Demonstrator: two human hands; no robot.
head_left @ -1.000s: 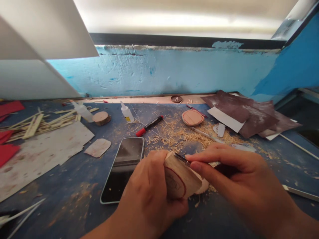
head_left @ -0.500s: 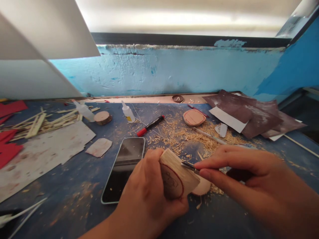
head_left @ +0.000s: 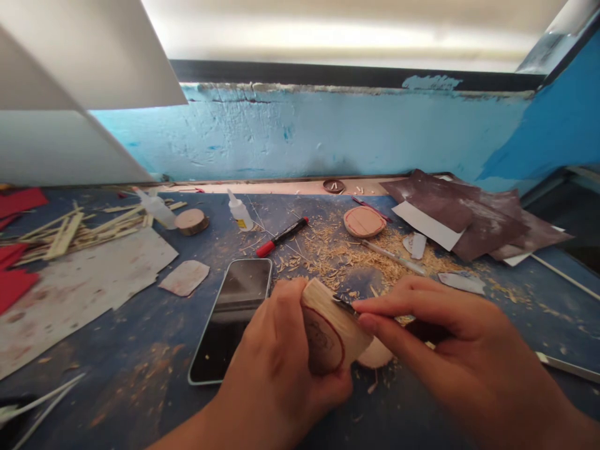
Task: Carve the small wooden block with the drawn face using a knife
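My left hand [head_left: 281, 350] is closed around a small pale wood block [head_left: 344, 328], held tilted above the blue table. A red outline and a dark pencil-like drawing mark the block's face towards me, partly covered by my fingers. Pinched between the thumb and fingers of my right hand [head_left: 445, 337] is a small knife blade [head_left: 344, 304], its tip against the block's upper edge. The rest of the knife is hidden in my hand. Below the block a light, rounded wood piece [head_left: 375, 354] lies on the table, partly covered.
A phone [head_left: 237, 312] lies left of my hands. Beyond are a red-and-black marker [head_left: 282, 237], a glue bottle [head_left: 240, 214], a red-outlined wood disc [head_left: 364, 222] and scattered shavings [head_left: 328, 253]. Sandpaper sheets [head_left: 487, 219] lie back right; thin wood sticks [head_left: 65, 234] lie left.
My right hand has moved slightly left and the blade now sits nearer the block's top corner. The block has turned a little; my left hand keeps its grip.
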